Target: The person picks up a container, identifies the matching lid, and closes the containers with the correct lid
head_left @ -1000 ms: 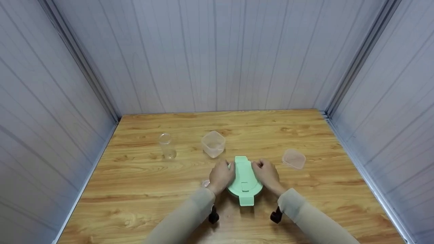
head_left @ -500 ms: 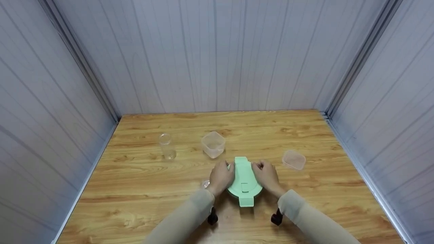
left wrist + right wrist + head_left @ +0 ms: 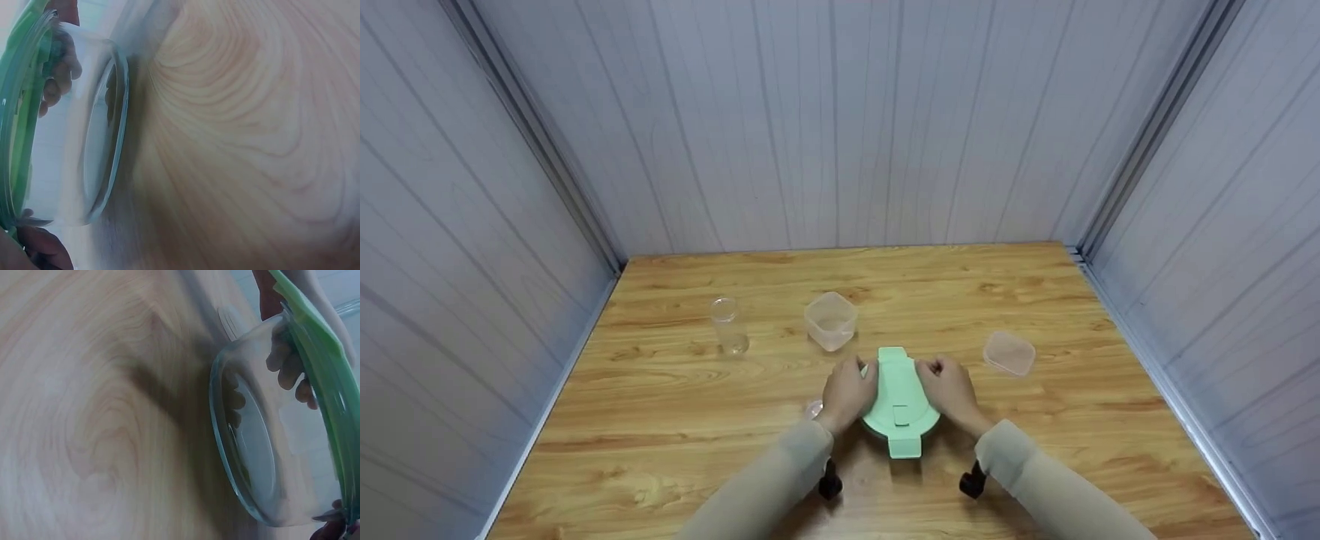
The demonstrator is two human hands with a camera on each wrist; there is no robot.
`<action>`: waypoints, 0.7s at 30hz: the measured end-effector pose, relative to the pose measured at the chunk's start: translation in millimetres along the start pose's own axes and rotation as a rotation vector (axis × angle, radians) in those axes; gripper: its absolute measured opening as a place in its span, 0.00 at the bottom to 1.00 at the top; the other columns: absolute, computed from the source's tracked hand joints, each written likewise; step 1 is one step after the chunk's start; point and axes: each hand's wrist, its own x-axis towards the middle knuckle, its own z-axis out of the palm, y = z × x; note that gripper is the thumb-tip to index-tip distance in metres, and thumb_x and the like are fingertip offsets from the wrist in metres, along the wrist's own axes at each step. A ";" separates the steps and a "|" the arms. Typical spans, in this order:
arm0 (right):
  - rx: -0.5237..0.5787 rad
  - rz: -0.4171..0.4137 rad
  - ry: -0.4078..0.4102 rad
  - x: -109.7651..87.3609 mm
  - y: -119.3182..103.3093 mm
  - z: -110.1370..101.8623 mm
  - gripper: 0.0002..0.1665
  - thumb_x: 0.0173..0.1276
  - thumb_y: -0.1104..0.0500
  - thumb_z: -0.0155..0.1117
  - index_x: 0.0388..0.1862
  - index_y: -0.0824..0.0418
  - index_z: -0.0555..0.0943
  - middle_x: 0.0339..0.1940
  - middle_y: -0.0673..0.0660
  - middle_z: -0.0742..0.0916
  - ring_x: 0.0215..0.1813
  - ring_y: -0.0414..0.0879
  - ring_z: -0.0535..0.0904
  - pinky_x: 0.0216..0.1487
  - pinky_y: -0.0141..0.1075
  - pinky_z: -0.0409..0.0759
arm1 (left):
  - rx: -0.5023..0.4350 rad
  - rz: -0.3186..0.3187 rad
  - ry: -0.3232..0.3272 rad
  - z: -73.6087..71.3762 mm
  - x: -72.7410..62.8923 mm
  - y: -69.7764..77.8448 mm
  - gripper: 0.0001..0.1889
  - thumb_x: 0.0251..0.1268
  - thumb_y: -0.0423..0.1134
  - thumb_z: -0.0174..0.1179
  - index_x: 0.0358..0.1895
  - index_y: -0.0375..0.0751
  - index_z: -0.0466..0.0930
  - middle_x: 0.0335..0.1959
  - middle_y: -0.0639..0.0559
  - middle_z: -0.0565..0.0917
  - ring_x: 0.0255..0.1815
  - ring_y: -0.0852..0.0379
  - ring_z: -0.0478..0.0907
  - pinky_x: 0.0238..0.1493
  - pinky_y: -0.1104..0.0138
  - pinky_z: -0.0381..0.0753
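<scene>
A round clear glass food container (image 3: 73, 129) with a mint-green lid (image 3: 901, 390) is held between both hands at the front middle of the table. On its left side, my left hand (image 3: 849, 394) grips the lid's rim, thumb on top. Opposite it, my right hand (image 3: 951, 390) grips the right edge the same way. Through the glass in both wrist views, fingers (image 3: 287, 365) curl beneath the lid's rim. Two lid flaps stick out, one toward the back and one toward the front. Whether the glass base touches the table I cannot tell.
Behind the hands stands a clear square plastic tub (image 3: 831, 322), with a clear glass tumbler (image 3: 730, 326) to its left. A flat translucent square lid (image 3: 1009, 354) lies to the right. Beside my left wrist, a small clear round piece (image 3: 814, 408) is partly hidden. Pale walls enclose the wooden table (image 3: 660, 435).
</scene>
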 end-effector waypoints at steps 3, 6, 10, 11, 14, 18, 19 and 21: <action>-0.016 0.014 -0.019 -0.3 -1.5 -2.5 0.18 0.83 0.49 0.63 0.33 0.57 0.79 0.30 0.51 0.80 0.34 0.46 0.75 0.38 0.36 0.72 | -0.014 0.018 0.016 -0.5 -0.3 -1.5 0.16 0.83 0.48 0.54 0.37 0.42 0.78 0.32 0.49 0.79 0.34 0.51 0.74 0.42 0.55 0.78; -0.034 0.013 -0.042 -1.0 -1.9 -6.6 0.18 0.83 0.48 0.63 0.34 0.57 0.79 0.30 0.51 0.81 0.34 0.45 0.75 0.37 0.35 0.72 | -0.020 0.019 0.016 -0.7 -1.0 -2.0 0.16 0.83 0.49 0.55 0.37 0.43 0.78 0.32 0.50 0.80 0.34 0.52 0.74 0.42 0.56 0.79; -0.057 -0.003 -0.083 -1.7 -1.2 -13.6 0.18 0.82 0.48 0.65 0.34 0.57 0.80 0.29 0.51 0.80 0.33 0.44 0.74 0.37 0.35 0.72 | -0.019 0.002 0.001 -2.1 -1.6 -1.3 0.16 0.84 0.50 0.55 0.39 0.42 0.80 0.35 0.49 0.82 0.35 0.52 0.77 0.44 0.56 0.81; -0.063 -0.009 -0.093 -2.2 -0.3 -15.6 0.17 0.81 0.48 0.66 0.34 0.57 0.80 0.29 0.51 0.81 0.33 0.44 0.75 0.37 0.35 0.72 | -0.020 -0.003 -0.002 -1.9 -1.8 -1.5 0.16 0.84 0.51 0.55 0.40 0.42 0.81 0.36 0.49 0.83 0.36 0.52 0.78 0.45 0.55 0.81; -0.078 -0.032 -0.115 -4.3 1.1 -21.8 0.15 0.80 0.49 0.68 0.36 0.57 0.83 0.31 0.51 0.84 0.34 0.43 0.76 0.37 0.34 0.74 | -0.017 -0.005 -0.002 -1.1 -2.1 -2.3 0.17 0.83 0.52 0.56 0.40 0.42 0.81 0.36 0.48 0.83 0.36 0.52 0.78 0.46 0.55 0.82; -0.102 -0.055 -0.139 -6.2 1.6 -30.7 0.14 0.80 0.49 0.69 0.38 0.58 0.84 0.32 0.52 0.84 0.34 0.44 0.76 0.35 0.33 0.73 | -0.027 0.007 0.013 -0.5 -2.1 -3.6 0.19 0.81 0.54 0.58 0.36 0.43 0.79 0.32 0.51 0.80 0.33 0.53 0.76 0.42 0.58 0.79; -0.109 -0.059 -0.146 -6.6 1.6 -32.7 0.15 0.79 0.49 0.69 0.38 0.59 0.83 0.31 0.52 0.84 0.33 0.44 0.75 0.35 0.33 0.73 | -0.034 0.011 0.017 -0.4 -2.0 -4.0 0.19 0.80 0.55 0.58 0.35 0.43 0.78 0.30 0.52 0.79 0.32 0.54 0.75 0.40 0.59 0.78; -0.129 -0.058 -0.159 -7.1 1.8 -37.1 0.15 0.79 0.49 0.70 0.37 0.58 0.82 0.30 0.52 0.82 0.32 0.44 0.74 0.34 0.34 0.72 | -0.058 0.017 0.020 -0.7 -1.9 -5.0 0.20 0.79 0.55 0.61 0.34 0.43 0.76 0.28 0.53 0.76 0.30 0.54 0.73 0.37 0.61 0.75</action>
